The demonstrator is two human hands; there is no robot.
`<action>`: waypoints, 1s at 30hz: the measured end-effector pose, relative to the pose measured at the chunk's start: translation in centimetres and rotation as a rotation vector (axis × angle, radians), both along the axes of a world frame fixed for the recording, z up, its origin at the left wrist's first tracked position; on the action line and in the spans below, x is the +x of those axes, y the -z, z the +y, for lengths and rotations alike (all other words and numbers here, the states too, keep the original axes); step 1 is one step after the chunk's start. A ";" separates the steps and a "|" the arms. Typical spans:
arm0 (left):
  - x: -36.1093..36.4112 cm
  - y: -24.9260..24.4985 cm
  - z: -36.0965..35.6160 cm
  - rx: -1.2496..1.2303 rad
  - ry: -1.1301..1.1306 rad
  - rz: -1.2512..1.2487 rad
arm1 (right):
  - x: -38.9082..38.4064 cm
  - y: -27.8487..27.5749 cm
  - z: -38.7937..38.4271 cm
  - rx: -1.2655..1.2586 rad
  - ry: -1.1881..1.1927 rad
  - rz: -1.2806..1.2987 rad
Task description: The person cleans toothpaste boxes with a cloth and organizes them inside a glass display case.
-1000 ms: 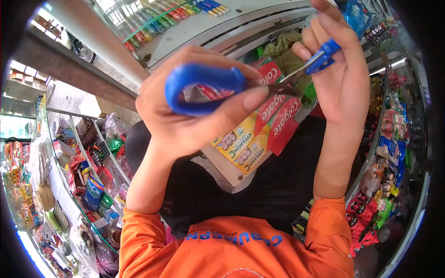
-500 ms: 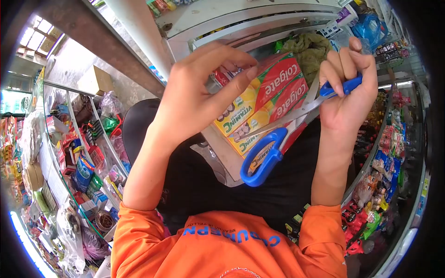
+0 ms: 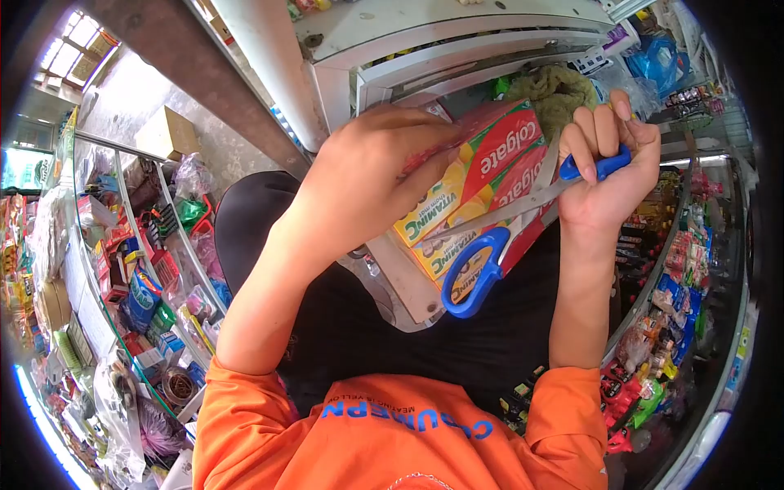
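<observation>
My right hand (image 3: 604,175) is closed around one blue handle loop of a pair of scissors (image 3: 531,202). The scissors are spread, one blade pointing left across the boxes, the other blue loop hanging below. Beneath them lies a bundle of red and yellow Colgate toothpaste boxes (image 3: 498,158), marked Vitamin C. Over the bundle's left part, my left hand (image 3: 388,167) curls its fingers towards the thumb, with a patch of red between them. Motion blurs these fingers, and I cannot tell what they pinch.
The boxes rest over a pale board (image 3: 408,286) near my lap. Behind stands a white cabinet (image 3: 449,37), with a green cloth (image 3: 555,94) and a blue plastic bag (image 3: 657,65) to its right. Glass cases full of goods flank me, and a cardboard box (image 3: 167,133) sits at far left.
My left hand has dropped lower and a little right, now covering more of the boxes' left part. The scissors' loose loop has shifted right and up. The view has shifted slightly.
</observation>
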State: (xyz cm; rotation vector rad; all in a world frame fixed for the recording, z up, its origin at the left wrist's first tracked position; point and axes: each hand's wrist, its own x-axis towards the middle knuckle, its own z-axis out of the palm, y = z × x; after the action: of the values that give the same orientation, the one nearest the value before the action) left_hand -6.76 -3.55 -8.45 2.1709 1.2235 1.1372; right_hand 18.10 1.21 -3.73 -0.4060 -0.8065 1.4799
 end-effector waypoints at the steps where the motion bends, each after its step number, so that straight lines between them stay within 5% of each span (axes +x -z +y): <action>1: 0.0 0.0 0.0 0.003 0.002 0.010 | 0.0 0.0 0.0 0.004 0.016 -0.008; 30: 0.1 -0.4 0.0 -0.078 0.033 -0.006 | 1.3 1.5 1.7 0.033 0.154 -0.060</action>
State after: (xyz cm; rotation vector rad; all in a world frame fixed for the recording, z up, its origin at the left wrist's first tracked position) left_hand -6.65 -3.57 -8.07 2.1207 1.2050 1.0642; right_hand 19.42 2.90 -5.26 -0.4795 -0.8279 1.3154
